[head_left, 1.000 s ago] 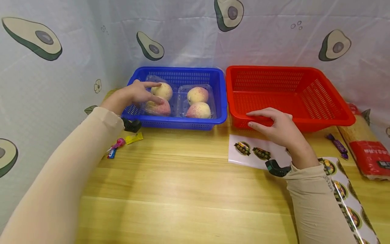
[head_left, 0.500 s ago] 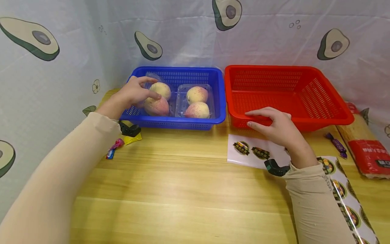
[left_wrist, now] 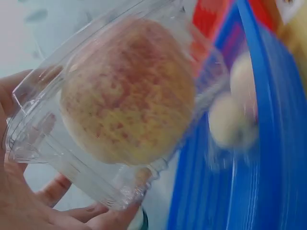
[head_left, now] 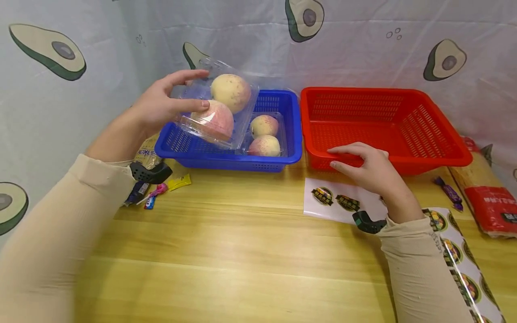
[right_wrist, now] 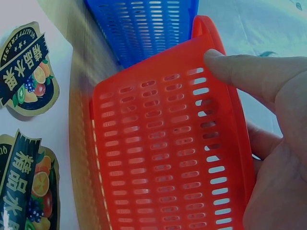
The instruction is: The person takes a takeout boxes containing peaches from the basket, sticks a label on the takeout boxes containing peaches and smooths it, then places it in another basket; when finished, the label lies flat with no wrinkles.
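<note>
Two clear packs of peaches tell how far the work has come, clock read from the middle of each view. In the head view, the first pack is up at eleven o'clock, tilted above the blue basket, with the left hand grasping its outer side. The second pack lies inside that basket, so I judge the lifting about half done: one out, one left. At two o'clock stands the red basket; the right hand is at its front rim, its grip released, fingers loose. The wooden worktop carries a sticker sheet below that hand, a longer sticker sheet toward four o'clock, a purple sweet and a red-labelled bag near three, and a yellow sweet and a pink lollipop toward eight. An avocado-print curtain closes off the back and the nine o'clock side.

In the left wrist view, the grip comes from eight o'clock onto the first pack's edge; the second pack shows blurred at three.

In the right wrist view, the thumb touches the red rim toward one o'clock, the blue basket sits at twelve, and stickers at eight and ten.
</note>
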Demonstrator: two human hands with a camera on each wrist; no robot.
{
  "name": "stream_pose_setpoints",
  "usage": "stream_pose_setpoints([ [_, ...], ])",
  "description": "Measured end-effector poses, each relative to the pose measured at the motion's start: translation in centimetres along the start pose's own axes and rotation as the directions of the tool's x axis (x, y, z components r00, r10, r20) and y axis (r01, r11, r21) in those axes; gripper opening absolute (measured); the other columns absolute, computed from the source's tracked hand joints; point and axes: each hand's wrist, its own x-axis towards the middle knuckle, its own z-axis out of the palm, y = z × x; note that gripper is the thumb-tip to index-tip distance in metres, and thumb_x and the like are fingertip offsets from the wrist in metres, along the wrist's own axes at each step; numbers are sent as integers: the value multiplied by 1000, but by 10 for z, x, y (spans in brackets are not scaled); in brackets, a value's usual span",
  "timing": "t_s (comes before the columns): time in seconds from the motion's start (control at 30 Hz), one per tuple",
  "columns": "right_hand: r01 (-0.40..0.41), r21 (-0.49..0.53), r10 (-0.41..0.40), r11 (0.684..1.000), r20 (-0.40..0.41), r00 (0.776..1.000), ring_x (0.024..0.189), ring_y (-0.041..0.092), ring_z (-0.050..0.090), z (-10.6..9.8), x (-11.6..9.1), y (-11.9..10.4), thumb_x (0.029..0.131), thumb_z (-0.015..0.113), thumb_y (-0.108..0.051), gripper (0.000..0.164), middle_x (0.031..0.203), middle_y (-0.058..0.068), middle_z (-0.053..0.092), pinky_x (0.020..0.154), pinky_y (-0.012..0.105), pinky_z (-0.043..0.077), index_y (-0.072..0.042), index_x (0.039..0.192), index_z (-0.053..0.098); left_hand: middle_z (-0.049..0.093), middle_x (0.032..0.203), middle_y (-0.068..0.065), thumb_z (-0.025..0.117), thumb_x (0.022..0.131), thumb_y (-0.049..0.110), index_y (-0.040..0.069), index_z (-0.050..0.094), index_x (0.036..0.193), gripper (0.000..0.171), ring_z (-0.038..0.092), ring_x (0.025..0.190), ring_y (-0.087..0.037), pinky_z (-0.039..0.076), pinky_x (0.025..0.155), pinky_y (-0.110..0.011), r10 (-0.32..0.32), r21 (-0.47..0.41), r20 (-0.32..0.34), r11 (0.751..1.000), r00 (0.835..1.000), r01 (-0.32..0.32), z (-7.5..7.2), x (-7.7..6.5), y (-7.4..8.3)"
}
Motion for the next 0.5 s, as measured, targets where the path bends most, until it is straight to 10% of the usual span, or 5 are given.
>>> stream_pose_setpoints([
  [0.23, -11, 9, 11, 1000, 7, 1000, 120, 35, 53, 0, -1, 0, 92, 76, -23, 37, 126, 14, 64, 98, 65, 20, -17, 128, 70, 34, 152, 2, 78, 88, 13, 23, 52, 149, 67, 63, 107, -31, 56, 85, -42, 183, -67, 259, 983, 949, -171, 39, -26, 8],
  [0.5, 4, 9, -4, 1000, -3, 1000, 118, 35, 53, 0, -1, 0, 93, 75, -23, 36, 124, 15, 64, 97, 64, 21, -16, 127, 71, 47, 146, -4, 79, 88, 17, 8, 54, 146, 64, 41, 134, -25, 43, 105, -49, 369, -249, 526, 928, 766, -276, 96, -48, -22],
])
